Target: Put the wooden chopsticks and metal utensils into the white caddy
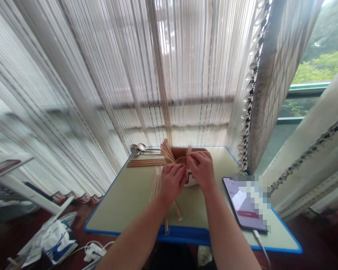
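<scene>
My right hand [201, 168] is closed in a pinch over a tan-and-white container [192, 182]. A thin pale stick, apparently a wrapped chopstick [189, 149], rises from its fingertips. Close beside it, my left hand [171, 182] has its fingers curled together at the container's near side; what they hold is hidden. A fanned bundle of wooden chopsticks [166, 150] stands tilted at the container's left. Clear-wrapped chopsticks [155, 183] lie on the table left of my left hand, and more chopstick ends [178, 210] stick out below it.
Slotted metal spoons [136, 149] and a row of darker wooden chopsticks [145, 162] lie at the table's back left. A phone [243, 204] with a white cable [259, 240] rests at the right. The table [115, 210] has a blue edge; sheer curtains [191, 75] hang behind it.
</scene>
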`<state>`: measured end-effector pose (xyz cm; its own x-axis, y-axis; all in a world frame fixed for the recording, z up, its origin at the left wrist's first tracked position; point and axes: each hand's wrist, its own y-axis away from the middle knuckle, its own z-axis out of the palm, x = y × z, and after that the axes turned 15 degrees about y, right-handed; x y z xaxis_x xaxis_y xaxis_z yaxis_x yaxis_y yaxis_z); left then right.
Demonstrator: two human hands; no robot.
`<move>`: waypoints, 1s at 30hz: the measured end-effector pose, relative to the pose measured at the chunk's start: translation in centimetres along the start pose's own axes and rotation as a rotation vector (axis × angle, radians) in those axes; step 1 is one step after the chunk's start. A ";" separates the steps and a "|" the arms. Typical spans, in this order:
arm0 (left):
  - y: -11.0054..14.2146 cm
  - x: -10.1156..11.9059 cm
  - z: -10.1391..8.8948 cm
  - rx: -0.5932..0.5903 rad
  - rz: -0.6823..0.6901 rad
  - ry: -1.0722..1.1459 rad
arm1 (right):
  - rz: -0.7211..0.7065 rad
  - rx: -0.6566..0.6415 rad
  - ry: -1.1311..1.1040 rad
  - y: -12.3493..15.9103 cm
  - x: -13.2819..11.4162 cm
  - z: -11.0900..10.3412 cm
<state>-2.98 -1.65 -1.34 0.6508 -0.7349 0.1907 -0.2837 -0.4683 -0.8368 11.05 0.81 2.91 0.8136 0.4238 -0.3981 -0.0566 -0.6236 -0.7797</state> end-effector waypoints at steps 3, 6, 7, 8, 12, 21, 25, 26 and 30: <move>0.0 0.0 0.0 -0.009 -0.006 0.017 | 0.005 0.013 -0.007 0.0 0.1 0.0; 0.1 -0.1 0.0 -0.011 -0.011 0.027 | 0.007 0.028 -0.036 0.1 0.1 0.1; 0.1 -0.2 0.1 -0.011 -0.011 0.031 | 0.024 0.042 -0.054 0.1 0.2 0.1; 0.1 -0.2 0.1 -0.009 -0.009 0.034 | 0.046 0.056 -0.073 0.2 0.2 0.2; 0.2 -0.1 0.2 0.048 0.027 0.063 | 0.065 0.075 -0.073 0.3 0.4 0.6; 0.8 -1.0 -0.2 0.590 -0.101 0.201 | -0.225 -0.084 0.109 0.7 -0.7 0.9; 0.4 -1.4 -0.1 0.661 -0.177 0.232 | -0.215 -0.073 0.114 0.7 -0.8 0.9; 0.2 -1.6 -0.3 0.681 -0.181 0.230 | -0.211 -0.050 0.109 0.8 -0.8 0.8; -0.6 -4.6 -2.4 0.705 -0.317 0.170 | -0.220 0.081 0.043 1.5 -1.3 0.9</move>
<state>-7.51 0.79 -0.49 0.4936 -0.7099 0.5024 0.4472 -0.2882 -0.8467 9.37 -0.10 1.85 0.8353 0.5142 -0.1945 0.0802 -0.4641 -0.8822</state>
